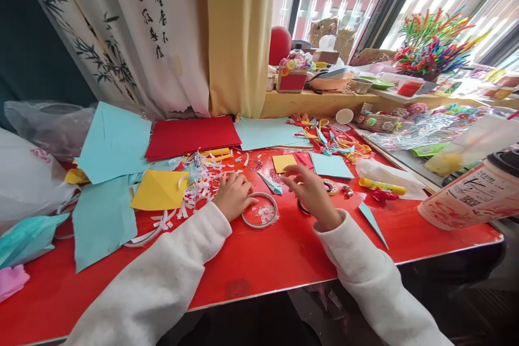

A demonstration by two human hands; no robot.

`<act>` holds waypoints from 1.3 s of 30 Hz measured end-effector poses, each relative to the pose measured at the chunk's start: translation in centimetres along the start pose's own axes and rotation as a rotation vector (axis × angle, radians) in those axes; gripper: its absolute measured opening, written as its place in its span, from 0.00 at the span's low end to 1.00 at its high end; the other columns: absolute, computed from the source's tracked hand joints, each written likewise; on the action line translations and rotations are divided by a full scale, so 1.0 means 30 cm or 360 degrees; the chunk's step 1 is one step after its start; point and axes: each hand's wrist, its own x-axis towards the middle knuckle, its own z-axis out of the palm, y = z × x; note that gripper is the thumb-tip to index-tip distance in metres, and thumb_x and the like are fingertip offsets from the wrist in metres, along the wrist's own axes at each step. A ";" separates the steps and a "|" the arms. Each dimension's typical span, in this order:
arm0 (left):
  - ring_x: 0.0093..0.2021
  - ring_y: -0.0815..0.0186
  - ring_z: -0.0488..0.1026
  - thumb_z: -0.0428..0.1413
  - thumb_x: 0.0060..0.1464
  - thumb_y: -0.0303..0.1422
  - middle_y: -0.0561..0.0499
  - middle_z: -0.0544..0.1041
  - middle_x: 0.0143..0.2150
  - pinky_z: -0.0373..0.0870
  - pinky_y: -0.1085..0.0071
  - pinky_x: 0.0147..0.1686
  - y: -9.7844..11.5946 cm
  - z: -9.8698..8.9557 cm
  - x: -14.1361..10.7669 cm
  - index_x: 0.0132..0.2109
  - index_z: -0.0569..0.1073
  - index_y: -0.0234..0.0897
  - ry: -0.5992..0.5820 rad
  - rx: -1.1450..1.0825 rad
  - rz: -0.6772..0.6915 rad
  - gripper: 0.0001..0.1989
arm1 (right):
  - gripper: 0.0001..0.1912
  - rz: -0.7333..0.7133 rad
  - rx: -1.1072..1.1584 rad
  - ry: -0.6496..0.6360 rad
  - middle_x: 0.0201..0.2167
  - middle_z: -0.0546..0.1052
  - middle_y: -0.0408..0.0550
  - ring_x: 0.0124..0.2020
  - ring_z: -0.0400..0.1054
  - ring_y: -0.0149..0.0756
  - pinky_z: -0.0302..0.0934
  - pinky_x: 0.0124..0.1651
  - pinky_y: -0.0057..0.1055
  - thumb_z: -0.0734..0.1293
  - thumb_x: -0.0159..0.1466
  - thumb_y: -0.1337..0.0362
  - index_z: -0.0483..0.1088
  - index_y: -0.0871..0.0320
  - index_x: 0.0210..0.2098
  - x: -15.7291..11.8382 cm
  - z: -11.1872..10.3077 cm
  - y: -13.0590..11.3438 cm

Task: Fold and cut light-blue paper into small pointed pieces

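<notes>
My left hand (234, 196) rests on the red table, fingers loosely bent and apart, its thumb over the left rim of a pale ring (276, 212). White shreds lie inside that ring. My right hand (310, 194) is raised with its fingers apart and holds nothing I can see. Partly behind it, a dark round item (301, 207) shows, its kind hidden. Between the hands lies a narrow folded light-blue paper piece (271, 184). Another pointed blue piece (373, 225) is to the right. Yellow paper (284, 162) and blue paper squares (331, 165) lie beyond my right hand.
Blue sheets (105, 221), a yellow square (159, 190) and white paper shreds (203, 186) cover the left side. Red sheets (192, 138) lie at the back. A yellow glue stick (381, 186) and a large tilted cup (466, 194) are on the right.
</notes>
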 end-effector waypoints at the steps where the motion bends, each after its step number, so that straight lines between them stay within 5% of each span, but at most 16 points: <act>1: 0.42 0.58 0.63 0.52 0.51 0.38 0.47 0.71 0.36 0.54 0.58 0.42 0.002 -0.002 0.016 0.32 0.71 0.37 -0.0018 -0.0035 0.0015 0.09 | 0.10 -0.0071 -0.0109 -0.0088 0.31 0.73 0.47 0.26 0.64 0.32 0.58 0.30 0.30 0.62 0.58 0.56 0.67 0.56 0.34 0.005 0.020 -0.001; 5: 0.39 0.61 0.65 0.51 0.52 0.35 0.49 0.72 0.34 0.56 0.61 0.42 -0.018 -0.044 0.046 0.32 0.69 0.37 0.0145 -0.0334 -0.0114 0.07 | 0.11 -0.0242 -0.0216 -0.0317 0.32 0.73 0.49 0.33 0.65 0.35 0.57 0.35 0.31 0.65 0.55 0.56 0.68 0.56 0.34 0.057 0.096 -0.026; 9: 0.34 0.66 0.68 0.51 0.52 0.39 0.51 0.72 0.32 0.62 0.67 0.37 -0.056 -0.093 0.045 0.36 0.68 0.36 0.0237 -0.1167 -0.0472 0.11 | 0.12 -0.0052 0.0155 -0.0588 0.21 0.70 0.43 0.23 0.64 0.28 0.56 0.27 0.26 0.59 0.60 0.57 0.66 0.58 0.28 0.112 0.134 -0.057; 12: 0.36 0.67 0.69 0.52 0.50 0.42 0.50 0.73 0.35 0.64 0.69 0.38 -0.074 -0.113 0.041 0.38 0.70 0.35 0.0110 -0.1709 -0.0589 0.14 | 0.12 0.0124 0.0477 -0.0574 0.18 0.67 0.41 0.19 0.62 0.26 0.55 0.22 0.24 0.60 0.59 0.57 0.65 0.59 0.27 0.119 0.133 -0.062; 16: 0.36 0.66 0.70 0.53 0.49 0.42 0.48 0.75 0.36 0.65 0.69 0.37 -0.068 -0.113 0.032 0.41 0.72 0.35 -0.0092 -0.2034 -0.0618 0.16 | 0.12 0.0295 0.0714 -0.0575 0.19 0.68 0.42 0.18 0.63 0.26 0.53 0.19 0.22 0.62 0.57 0.56 0.66 0.61 0.28 0.101 0.116 -0.048; 19: 0.36 0.66 0.70 0.52 0.50 0.42 0.47 0.76 0.36 0.65 0.69 0.36 -0.057 -0.102 0.024 0.43 0.72 0.35 -0.0075 -0.2188 -0.0661 0.17 | 0.12 0.0354 0.0794 -0.0535 0.19 0.68 0.42 0.17 0.62 0.25 0.53 0.18 0.22 0.63 0.56 0.57 0.67 0.61 0.28 0.094 0.108 -0.041; 23: 0.34 0.67 0.70 0.55 0.48 0.40 0.47 0.75 0.37 0.66 0.71 0.33 -0.058 -0.090 0.016 0.43 0.73 0.35 -0.0053 -0.2176 -0.0662 0.17 | 0.11 0.0366 0.0790 -0.0503 0.18 0.68 0.42 0.18 0.62 0.25 0.54 0.20 0.23 0.63 0.55 0.58 0.68 0.61 0.29 0.090 0.107 -0.046; 29: 0.33 0.67 0.70 0.58 0.44 0.37 0.49 0.75 0.34 0.67 0.70 0.32 -0.079 -0.104 0.012 0.40 0.73 0.36 -0.0302 -0.2021 -0.0529 0.15 | 0.06 0.0435 0.0997 -0.0446 0.20 0.67 0.42 0.21 0.60 0.25 0.53 0.23 0.24 0.64 0.52 0.63 0.68 0.61 0.27 0.081 0.100 -0.045; 36: 0.43 0.61 0.70 0.52 0.47 0.36 0.48 0.75 0.39 0.63 0.64 0.45 -0.120 -0.143 0.010 0.36 0.73 0.38 0.0362 -0.1118 -0.0732 0.10 | 0.05 0.0478 0.1449 -0.0386 0.18 0.61 0.39 0.20 0.54 0.24 0.51 0.25 0.24 0.64 0.52 0.65 0.66 0.60 0.24 0.084 0.089 -0.048; 39: 0.42 0.60 0.70 0.54 0.47 0.38 0.49 0.76 0.37 0.63 0.63 0.45 -0.120 -0.147 0.009 0.36 0.73 0.37 0.0292 -0.1127 -0.0787 0.11 | 0.04 0.0521 0.1534 -0.0391 0.17 0.59 0.38 0.19 0.52 0.23 0.50 0.25 0.24 0.64 0.52 0.65 0.66 0.60 0.23 0.076 0.095 -0.054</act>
